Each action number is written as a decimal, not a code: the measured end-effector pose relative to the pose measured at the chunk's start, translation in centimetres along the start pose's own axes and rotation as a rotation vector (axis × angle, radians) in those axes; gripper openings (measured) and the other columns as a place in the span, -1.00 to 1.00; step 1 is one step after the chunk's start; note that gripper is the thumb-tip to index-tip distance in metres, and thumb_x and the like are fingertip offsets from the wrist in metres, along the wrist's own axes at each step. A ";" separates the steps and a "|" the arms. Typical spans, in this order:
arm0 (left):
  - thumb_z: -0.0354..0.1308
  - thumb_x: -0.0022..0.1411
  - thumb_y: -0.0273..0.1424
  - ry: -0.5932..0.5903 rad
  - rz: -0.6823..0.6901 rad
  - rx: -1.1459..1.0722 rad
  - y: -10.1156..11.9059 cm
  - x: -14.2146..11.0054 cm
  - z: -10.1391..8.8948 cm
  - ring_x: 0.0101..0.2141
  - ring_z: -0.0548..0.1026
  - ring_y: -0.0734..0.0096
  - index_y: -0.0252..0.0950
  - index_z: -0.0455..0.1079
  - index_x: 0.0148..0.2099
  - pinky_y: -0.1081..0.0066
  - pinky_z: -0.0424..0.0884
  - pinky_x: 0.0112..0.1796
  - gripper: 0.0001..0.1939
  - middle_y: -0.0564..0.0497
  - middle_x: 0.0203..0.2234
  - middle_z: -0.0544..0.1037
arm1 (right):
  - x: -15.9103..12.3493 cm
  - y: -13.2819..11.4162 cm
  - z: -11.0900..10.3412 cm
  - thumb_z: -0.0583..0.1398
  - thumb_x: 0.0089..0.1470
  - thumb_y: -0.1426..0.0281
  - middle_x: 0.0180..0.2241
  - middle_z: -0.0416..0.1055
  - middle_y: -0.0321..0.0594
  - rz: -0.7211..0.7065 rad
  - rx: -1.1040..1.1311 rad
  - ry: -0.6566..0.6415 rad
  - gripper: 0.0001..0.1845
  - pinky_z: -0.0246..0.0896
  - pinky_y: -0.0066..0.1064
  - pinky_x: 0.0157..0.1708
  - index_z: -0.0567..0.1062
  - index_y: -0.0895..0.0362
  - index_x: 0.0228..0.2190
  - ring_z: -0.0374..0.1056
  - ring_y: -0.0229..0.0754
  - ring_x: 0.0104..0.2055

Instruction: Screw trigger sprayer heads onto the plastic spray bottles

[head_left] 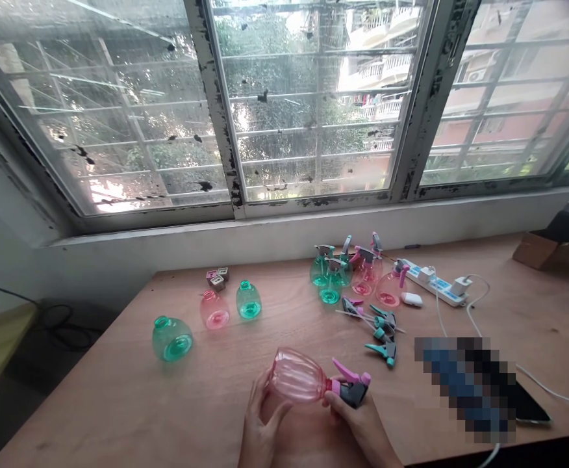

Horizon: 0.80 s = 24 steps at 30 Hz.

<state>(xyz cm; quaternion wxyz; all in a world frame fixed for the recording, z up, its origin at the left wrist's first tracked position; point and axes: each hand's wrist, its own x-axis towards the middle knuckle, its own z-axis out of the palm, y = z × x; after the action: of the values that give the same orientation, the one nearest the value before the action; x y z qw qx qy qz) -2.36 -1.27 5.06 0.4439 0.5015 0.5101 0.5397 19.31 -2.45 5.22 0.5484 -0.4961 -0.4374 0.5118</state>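
Observation:
A clear pink spray bottle (297, 376) lies on its side in the air above the table's front, its neck toward the right. My left hand (262, 409) is wrapped round the bottle's base end. At the neck, my right hand (350, 413) grips the pink collar of the black and pink spray head (353, 383), which sits on the bottle mouth. Whether the collar is fully threaded I cannot tell. Loose teal and black spray heads (384, 351) lie to the right, beyond my right hand.
Headless bottles stand left: green (172, 341), pink (215, 311) and green (249, 301). Bottles with heads (330, 276) cluster at the back, near a power strip (430, 281). A blurred dark flat object (532, 403), cables and a cardboard box (552, 250) occupy the right.

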 end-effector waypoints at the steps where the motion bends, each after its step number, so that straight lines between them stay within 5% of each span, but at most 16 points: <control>1: 0.39 0.09 -0.24 0.004 0.002 0.006 0.0 0.0 0.0 0.22 0.37 0.01 -0.17 0.37 0.18 0.08 0.21 0.25 -0.39 -0.12 0.22 0.42 | 0.0 -0.1 0.0 0.36 0.02 0.02 -0.55 0.52 -0.27 -0.002 0.020 0.008 -0.57 0.22 -0.38 -0.50 0.53 0.15 -0.37 0.31 -0.21 -0.57; 6: 0.46 0.00 -0.23 -0.004 -0.006 0.009 0.0 -0.1 -0.1 0.22 0.36 -0.03 -0.20 0.35 0.20 0.03 0.18 0.27 -0.28 -0.16 0.17 0.47 | -0.1 -0.3 0.1 0.38 -0.02 0.05 -0.59 0.45 -0.33 -0.001 -0.033 0.010 -0.59 0.23 -0.35 -0.45 0.58 0.17 -0.36 0.30 -0.19 -0.54; 11: 0.37 0.11 -0.17 -0.015 -0.013 -0.005 0.3 0.0 0.0 0.21 0.39 -0.03 -0.19 0.35 0.20 0.07 0.27 0.22 -0.36 -0.16 0.18 0.48 | 0.0 -0.1 0.1 0.39 -0.03 0.06 -0.62 0.42 -0.35 -0.002 -0.021 0.001 -0.59 0.23 -0.34 -0.45 0.60 0.17 -0.39 0.30 -0.18 -0.55; 19: 0.43 0.03 -0.22 -0.001 0.013 0.048 -0.3 -0.1 0.1 0.26 0.30 -0.04 -0.19 0.31 0.23 -0.01 0.08 0.30 -0.27 -0.16 0.20 0.44 | -0.2 -0.3 0.1 0.39 0.00 0.08 -0.56 0.51 -0.27 0.002 -0.028 -0.002 -0.61 0.25 -0.34 -0.43 0.59 0.18 -0.38 0.31 -0.19 -0.54; 24: 0.26 0.22 -0.15 -0.024 0.008 0.030 -0.2 -0.3 0.0 0.26 0.32 -0.01 -0.19 0.29 0.27 0.04 0.19 0.26 -0.39 -0.18 0.23 0.41 | -0.1 -0.1 0.2 0.40 0.00 0.13 -0.57 0.52 -0.28 -0.009 -0.009 -0.003 -0.64 0.25 -0.35 -0.43 0.59 0.18 -0.35 0.33 -0.18 -0.54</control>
<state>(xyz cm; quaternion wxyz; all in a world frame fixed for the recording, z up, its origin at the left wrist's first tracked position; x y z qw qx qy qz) -2.32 -1.55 4.84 0.4401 0.5164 0.5108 0.5279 19.16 -2.56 5.36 0.5477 -0.4961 -0.4426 0.5080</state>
